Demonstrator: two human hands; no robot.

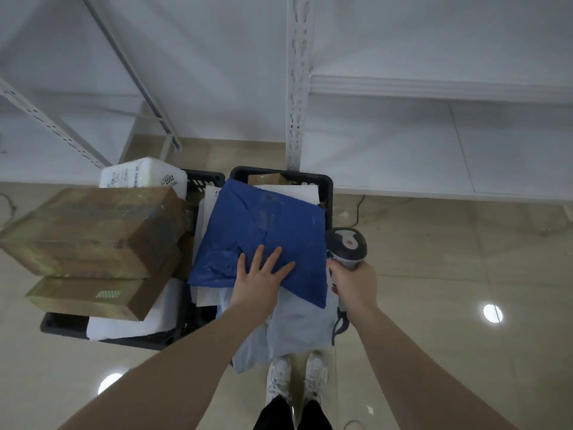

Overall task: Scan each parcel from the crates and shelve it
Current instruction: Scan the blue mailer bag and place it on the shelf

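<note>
Two hands low in frame: left hand (259, 279) flat, fingers spread, pressing the blue plastic mailer parcel (263, 234) lying atop the right black plastic crate (327, 187). Right hand (353, 285) wrapped around the grey handheld barcode scanner (346, 246), just beside the parcel. Taped brown cardboard boxes (93, 237) stacked on the left black crate (62, 325). White metal shelving (434, 88) beyond.
</note>
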